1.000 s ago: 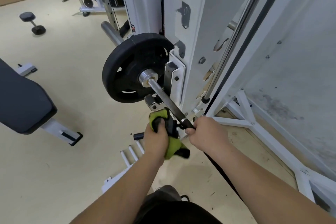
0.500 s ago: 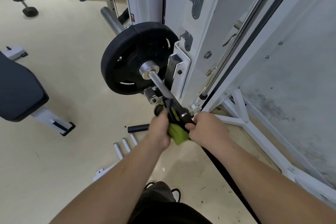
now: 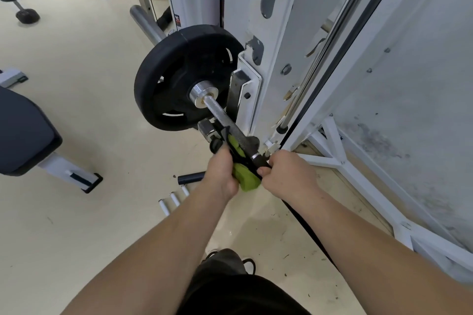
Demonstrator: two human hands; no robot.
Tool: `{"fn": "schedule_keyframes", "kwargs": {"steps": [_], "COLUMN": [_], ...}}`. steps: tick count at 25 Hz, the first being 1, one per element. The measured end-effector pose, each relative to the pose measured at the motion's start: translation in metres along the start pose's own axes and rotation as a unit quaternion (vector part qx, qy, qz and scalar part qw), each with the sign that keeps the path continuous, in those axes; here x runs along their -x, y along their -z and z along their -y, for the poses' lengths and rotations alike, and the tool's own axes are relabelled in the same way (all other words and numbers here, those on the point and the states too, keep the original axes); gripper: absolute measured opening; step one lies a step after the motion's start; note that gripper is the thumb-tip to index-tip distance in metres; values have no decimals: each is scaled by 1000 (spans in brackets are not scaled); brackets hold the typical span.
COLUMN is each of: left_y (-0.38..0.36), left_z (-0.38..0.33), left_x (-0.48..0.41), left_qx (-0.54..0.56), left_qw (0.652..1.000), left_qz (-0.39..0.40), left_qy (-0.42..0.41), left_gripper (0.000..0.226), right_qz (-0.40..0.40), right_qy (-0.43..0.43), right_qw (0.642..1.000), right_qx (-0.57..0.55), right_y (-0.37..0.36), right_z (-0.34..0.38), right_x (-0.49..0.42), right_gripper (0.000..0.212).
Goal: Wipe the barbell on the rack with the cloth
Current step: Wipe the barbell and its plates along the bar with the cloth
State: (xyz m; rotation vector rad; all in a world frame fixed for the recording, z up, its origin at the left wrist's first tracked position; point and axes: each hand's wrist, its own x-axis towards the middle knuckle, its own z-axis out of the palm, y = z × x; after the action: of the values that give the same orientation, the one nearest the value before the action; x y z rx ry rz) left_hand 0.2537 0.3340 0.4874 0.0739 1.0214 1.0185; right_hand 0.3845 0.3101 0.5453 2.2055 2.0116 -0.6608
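- My left hand [image 3: 221,174] was curled round the green-and-black cloth [image 3: 245,179], holding it wrapped against the barbell [image 3: 225,117].
- My right hand [image 3: 289,174] was closed in a fist on the bar just beside the cloth. Whether its fingertips also pinched the cloth's edge I could not tell.
- The barbell lay across the hook on the rack [image 3: 271,59], at the near face of its white upright. A black weight plate [image 3: 176,79] sat on the sleeve beyond the hook, and the bare chrome shaft ran from the collar down to my hands.
- I judged the step in hand to be a stroke along the shaft between my grip and the collar.
- To do it well, I reckoned the cloth should wrap the bar fully so the underside got wiped too. The right hand should steady the bar against rolling in the hook.
- The stroke should be firm and even, stopping short of the hook so the fabric would not snag.
- For writing, I found only a small red-and-dark sticker [image 3: 177,19] on a farther upright, too small to read. The plate and cloth showed no legible brand.
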Motion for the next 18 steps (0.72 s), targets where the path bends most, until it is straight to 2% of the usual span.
{"fn": "schedule_keyframes", "kwargs": {"steps": [2, 5, 9, 14, 18], "left_y": [3, 7, -2, 17, 13], "left_z": [29, 46, 14, 45, -4], "left_x": [13, 27, 7, 26, -11], "left_qx": [1, -7, 31, -96, -56], "left_qw": [999, 994, 998, 993, 997], "left_qz": [-4, 36, 29, -34, -59], "left_qy": [40, 105, 43, 65, 1], "left_gripper": [48, 37, 48, 34, 49], "right_qz": [1, 2, -4, -3, -10], "right_qy": [-7, -15, -26, -39, -60], "right_qw": [1000, 1000, 1000, 999, 998], "right_qx": [-3, -3, -4, -2, -22], "right_y": [0, 1, -1, 1, 1], "right_z": [1, 1, 2, 4, 6], "right_x": [1, 1, 2, 0, 3], "right_gripper": [23, 24, 29, 28, 25]}}
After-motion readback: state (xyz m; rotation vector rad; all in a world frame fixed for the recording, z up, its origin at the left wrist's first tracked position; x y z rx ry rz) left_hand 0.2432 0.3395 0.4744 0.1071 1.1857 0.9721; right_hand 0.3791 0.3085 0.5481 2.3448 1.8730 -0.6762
